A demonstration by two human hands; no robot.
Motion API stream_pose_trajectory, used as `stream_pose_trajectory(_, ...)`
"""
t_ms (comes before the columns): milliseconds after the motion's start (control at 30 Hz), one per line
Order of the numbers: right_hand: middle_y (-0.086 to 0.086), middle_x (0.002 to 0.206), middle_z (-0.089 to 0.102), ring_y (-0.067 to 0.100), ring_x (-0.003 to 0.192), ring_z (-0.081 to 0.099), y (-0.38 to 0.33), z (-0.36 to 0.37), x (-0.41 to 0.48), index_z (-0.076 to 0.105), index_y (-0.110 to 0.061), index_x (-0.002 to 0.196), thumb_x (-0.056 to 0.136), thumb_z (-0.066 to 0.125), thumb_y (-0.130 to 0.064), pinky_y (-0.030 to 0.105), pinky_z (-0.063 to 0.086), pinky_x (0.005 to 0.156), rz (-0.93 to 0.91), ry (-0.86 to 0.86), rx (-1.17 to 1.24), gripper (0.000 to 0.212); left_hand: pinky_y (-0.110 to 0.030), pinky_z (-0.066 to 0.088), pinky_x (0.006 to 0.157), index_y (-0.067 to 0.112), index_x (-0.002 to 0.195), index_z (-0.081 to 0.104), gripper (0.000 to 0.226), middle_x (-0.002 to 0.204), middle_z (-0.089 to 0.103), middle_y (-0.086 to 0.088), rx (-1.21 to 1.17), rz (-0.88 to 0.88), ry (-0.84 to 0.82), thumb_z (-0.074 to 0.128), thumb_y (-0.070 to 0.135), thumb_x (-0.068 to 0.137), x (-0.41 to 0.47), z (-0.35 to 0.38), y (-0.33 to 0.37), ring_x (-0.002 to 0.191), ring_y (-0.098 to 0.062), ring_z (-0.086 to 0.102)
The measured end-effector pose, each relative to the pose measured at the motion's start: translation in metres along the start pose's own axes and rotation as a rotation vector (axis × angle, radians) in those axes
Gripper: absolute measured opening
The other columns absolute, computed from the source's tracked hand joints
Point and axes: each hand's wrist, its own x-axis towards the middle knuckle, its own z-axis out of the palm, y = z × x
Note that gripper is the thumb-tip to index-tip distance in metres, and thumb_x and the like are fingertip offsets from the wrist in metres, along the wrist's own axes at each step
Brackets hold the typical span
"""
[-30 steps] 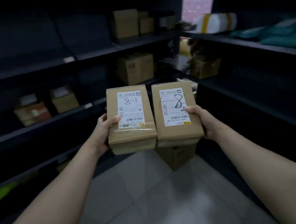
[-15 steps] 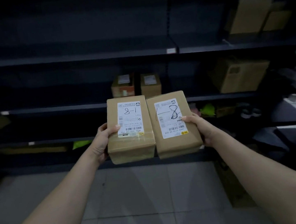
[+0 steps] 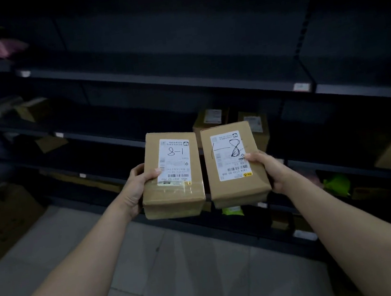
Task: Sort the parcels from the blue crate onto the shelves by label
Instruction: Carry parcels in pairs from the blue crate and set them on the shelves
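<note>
Holding two brown parcels side by side before the dark shelves | your left hand [image 3: 137,190] is gripping the left parcel [image 3: 171,173] marked 8-1, thumb on its label | your right hand [image 3: 271,172] is clasping the right parcel [image 3: 235,163] | more boxes [image 3: 212,120] are sitting on the shelf [image 3: 340,162] behind.

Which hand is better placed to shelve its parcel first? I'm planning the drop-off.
Probably the right hand: its parcel sits directly before two shelved boxes. The left hand holds its parcel farther left.
</note>
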Motion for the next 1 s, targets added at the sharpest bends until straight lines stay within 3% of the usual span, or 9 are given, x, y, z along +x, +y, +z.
stream_pose_trajectory(200,0.01,0.104,0.074,0.027,0.089,0.073,-0.011,0.054,0.065,0.059,-0.015,0.122,0.08,0.069,-0.034,0.035,0.057,0.069,0.046,-0.017,-0.002,0.046,-0.027,0.054,0.054,0.024,0.125,0.044,0.065,0.106,0.068,-0.006,0.009,-0.014,0.0,0.077,0.027,0.069,0.063,-0.05,0.024,0.082,-0.019,0.069)
stream_pose_trajectory(367,0.01,0.104,0.074,0.027,0.088,0.073,-0.015,0.11,0.117,0.063,-0.017,0.116,0.081,0.068,-0.036,0.039,0.056,0.077,0.072,0.008,0.025,0.04,-0.027,0.055,0.056,0.022,0.125,0.044,0.06,0.103,0.069,-0.006,0.025,-0.023,-0.022,0.075,0.023,0.074,0.125,-0.105,0.057,0.077,-0.018,0.071)
stream_pose_trajectory(533,0.01,0.1,0.075,0.025,0.082,0.074,-0.016,0.152,0.153,0.065,-0.016,0.111,0.082,0.067,-0.036,0.032,0.058,0.061,0.083,0.034,0.05,0.036,-0.028,0.055,0.055,0.022,0.125,0.042,0.062,0.101,0.07,-0.007,0.054,-0.042,-0.058,0.076,0.024,0.072,0.177,-0.142,0.087,0.073,-0.018,0.072)
stream_pose_trajectory(867,0.003,0.088,0.077,0.018,0.074,0.074,-0.023,0.18,0.212,0.066,-0.02,0.104,0.083,0.068,-0.033,0.026,0.056,0.056,0.072,0.077,0.042,0.025,-0.033,0.056,0.06,0.02,0.128,0.041,0.067,0.1,0.072,-0.01,0.057,-0.093,-0.074,0.077,0.027,0.072,0.247,-0.169,0.095,0.078,-0.024,0.072)
stream_pose_trajectory(933,0.003,0.091,0.077,0.019,0.078,0.074,-0.024,0.185,0.223,0.066,-0.021,0.107,0.08,0.069,-0.035,0.028,0.056,0.06,0.079,0.054,0.03,0.03,-0.033,0.056,0.061,0.019,0.128,0.043,0.068,0.099,0.073,-0.01,0.065,-0.091,-0.075,0.079,0.026,0.07,0.256,-0.173,0.095,0.081,-0.025,0.072)
stream_pose_trajectory(1000,0.007,0.104,0.075,0.025,0.093,0.072,-0.025,0.192,0.235,0.063,-0.022,0.117,0.076,0.072,-0.038,0.036,0.057,0.074,0.081,0.016,-0.005,0.045,-0.034,0.056,0.063,0.018,0.128,0.044,0.07,0.099,0.073,-0.01,0.062,-0.086,-0.069,0.08,0.025,0.068,0.264,-0.178,0.093,0.083,-0.026,0.072)
